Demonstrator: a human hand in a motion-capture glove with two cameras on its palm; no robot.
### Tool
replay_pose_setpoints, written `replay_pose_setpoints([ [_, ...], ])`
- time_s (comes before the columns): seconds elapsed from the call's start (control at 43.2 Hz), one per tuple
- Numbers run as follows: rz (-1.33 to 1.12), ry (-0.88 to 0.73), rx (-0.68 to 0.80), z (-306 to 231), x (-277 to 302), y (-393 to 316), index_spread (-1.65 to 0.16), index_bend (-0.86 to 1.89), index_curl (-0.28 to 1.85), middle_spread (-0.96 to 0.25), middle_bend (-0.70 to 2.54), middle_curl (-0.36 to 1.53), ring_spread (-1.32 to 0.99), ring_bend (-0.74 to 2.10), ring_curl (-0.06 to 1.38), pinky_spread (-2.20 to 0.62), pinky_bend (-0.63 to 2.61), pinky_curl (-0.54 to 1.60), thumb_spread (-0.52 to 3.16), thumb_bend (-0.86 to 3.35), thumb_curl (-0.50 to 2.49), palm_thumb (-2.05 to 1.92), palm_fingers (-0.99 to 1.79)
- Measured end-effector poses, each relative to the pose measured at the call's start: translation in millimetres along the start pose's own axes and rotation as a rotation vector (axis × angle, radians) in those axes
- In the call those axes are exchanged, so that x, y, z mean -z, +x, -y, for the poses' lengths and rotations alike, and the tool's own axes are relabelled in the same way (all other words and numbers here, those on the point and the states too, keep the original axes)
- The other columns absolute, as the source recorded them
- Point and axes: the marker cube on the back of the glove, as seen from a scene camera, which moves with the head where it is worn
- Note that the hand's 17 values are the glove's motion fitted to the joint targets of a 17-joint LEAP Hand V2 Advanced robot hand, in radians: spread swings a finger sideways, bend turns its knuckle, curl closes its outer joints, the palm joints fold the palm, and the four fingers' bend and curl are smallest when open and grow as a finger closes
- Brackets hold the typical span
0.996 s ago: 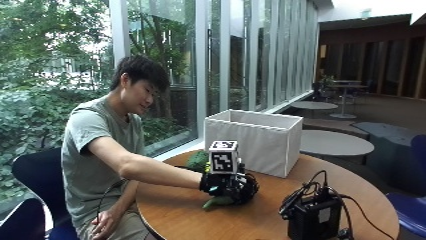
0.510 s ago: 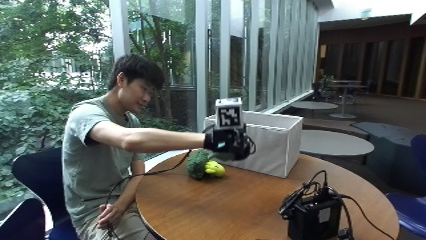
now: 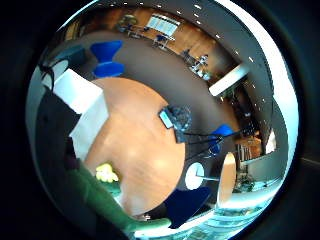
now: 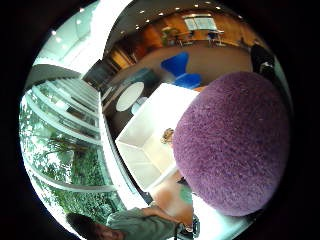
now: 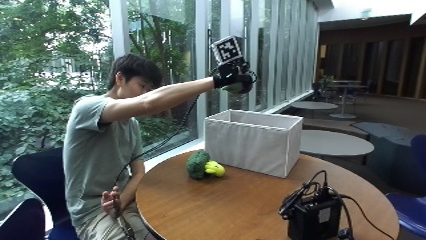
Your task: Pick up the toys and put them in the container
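High above the white fabric box container, the black-gloved right hand hangs at arm's full reach, fingers curled round a fuzzy round purple plush toy. In the outside view only a sliver of the toy shows under the glove. Thumb-side palm view: toy fills the space close to the palm; the container's open mouth lies directly below and slightly to one side, with one small brownish item already on its floor. Judgement: the hand looks nearly over the opening, so a release would likely land inside, though the drop is a long one. Green broccoli-shaped toy and small yellow toy lie touching on the round wooden table, just beside the container's near wall.
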Motion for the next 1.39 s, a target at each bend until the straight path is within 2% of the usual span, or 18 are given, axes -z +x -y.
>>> replay_pose_setpoints([
  [0.185, 0.122, -0.005, 0.144, 15, -8, -71, -0.36, 0.61, 0.56, -0.31, 0.86, 0.83, -0.33, 1.26, 0.54, -0.37, 1.12, 0.46, 0.53, 0.01, 0.78, 0.60, 1.07],
  [0.324, 0.012, -0.035, 0.046, 27, -34, -107, -0.36, 0.57, 0.59, -0.31, 0.85, 0.84, -0.33, 1.26, 0.54, -0.37, 1.12, 0.46, 0.54, -0.01, 0.81, 0.60, 1.04],
  [0.44, 0.084, -0.049, 0.113, 32, -46, -163, -0.37, 0.52, 0.63, -0.31, 0.84, 0.84, -0.33, 1.26, 0.55, -0.37, 1.12, 0.46, 0.55, -0.01, 0.83, 0.60, 1.03],
  [0.533, 0.064, -0.085, 0.102, 35, -60, -181, -0.37, 0.45, 0.64, -0.31, 0.83, 0.85, -0.33, 1.25, 0.54, -0.38, 1.11, 0.46, 0.57, -0.02, 0.84, 0.59, 1.00],
  [0.602, 0.060, -0.118, 0.161, 35, -68, -195, -0.37, 0.37, 0.65, -0.32, 0.78, 0.84, -0.33, 1.27, 0.55, -0.38, 1.12, 0.46, 0.60, -0.02, 0.84, 0.57, 0.92],
  [0.626, 0.047, -0.137, 0.145, 36, -72, -198, -0.38, 0.39, 0.67, -0.32, 0.82, 0.85, -0.33, 1.26, 0.55, -0.38, 1.11, 0.46, 0.59, -0.01, 0.85, 0.58, 0.99],
  [0.672, -0.010, -0.184, 0.097, 38, -80, -201, -0.36, 0.19, 0.62, -0.35, 0.67, 0.81, -0.33, 1.29, 0.54, -0.40, 1.16, 0.47, 0.76, -0.08, 0.79, 0.44, 0.75],
  [0.718, -0.064, -0.224, 0.148, 35, -84, -196, -0.34, 0.09, 0.61, -0.36, 0.63, 0.79, -0.33, 1.28, 0.55, -0.39, 1.22, 0.48, 0.87, -0.11, 0.73, 0.32, 0.58],
  [0.741, -0.077, -0.236, 0.186, 32, -84, -191, -0.33, 0.00, 0.57, -0.36, 0.54, 0.76, -0.34, 1.26, 0.54, -0.38, 1.27, 0.49, 0.90, -0.12, 0.70, 0.24, 0.38],
  [0.765, -0.086, -0.242, 0.210, 30, -82, -185, -0.32, -0.01, 0.56, -0.35, 0.49, 0.75, -0.33, 1.24, 0.55, -0.35, 1.28, 0.50, 0.92, -0.13, 0.67, 0.18, 0.18],
  [0.788, -0.101, -0.242, 0.218, 29, -80, -182, -0.29, -0.03, 0.54, -0.29, 0.41, 0.72, -0.29, 1.15, 0.54, -0.30, 1.30, 0.52, 0.92, -0.17, 0.64, 0.07, -0.16],
  [0.857, -0.188, -0.214, 0.210, 29, -69, -186, -0.24, -0.05, 0.45, -0.19, 0.28, 0.66, -0.21, 0.99, 0.48, -0.21, 1.36, 0.51, 0.93, -0.15, 0.57, -0.08, -0.36],
  [0.996, -0.193, -0.176, 0.182, 22, -40, -161, -0.19, -0.01, 0.32, -0.10, 0.19, 0.58, -0.15, 0.87, 0.37, -0.11, 1.34, 0.45, 0.95, -0.12, 0.48, -0.13, -0.29],
  [1.205, -0.177, -0.153, 0.094, -13, -5, -98, -0.17, 0.03, 0.23, -0.05, 0.19, 0.54, -0.12, 0.81, 0.34, -0.04, 1.26, 0.41, 0.97, -0.11, 0.38, -0.15, -0.21],
  [1.251, -0.115, -0.105, 0.060, -23, 3, -93, -0.17, 0.02, 0.22, -0.04, 0.19, 0.53, -0.12, 0.80, 0.33, -0.03, 1.26, 0.41, 0.97, -0.11, 0.36, -0.15, -0.22],
  [1.321, -0.112, -0.042, 0.084, -52, 6, -82, -0.20, 0.12, 0.23, -0.10, 0.27, 0.55, -0.15, 0.84, 0.34, -0.03, 1.14, 0.37, 1.02, -0.10, 0.33, -0.13, -0.03],
  [1.39, -0.181, -0.078, 0.114, -80, -5, -64, -0.22, 0.13, 0.23, -0.12, 0.31, 0.55, -0.17, 0.88, 0.34, -0.03, 1.10, 0.36, 1.04, -0.10, 0.31, -0.13, 0.03],
])
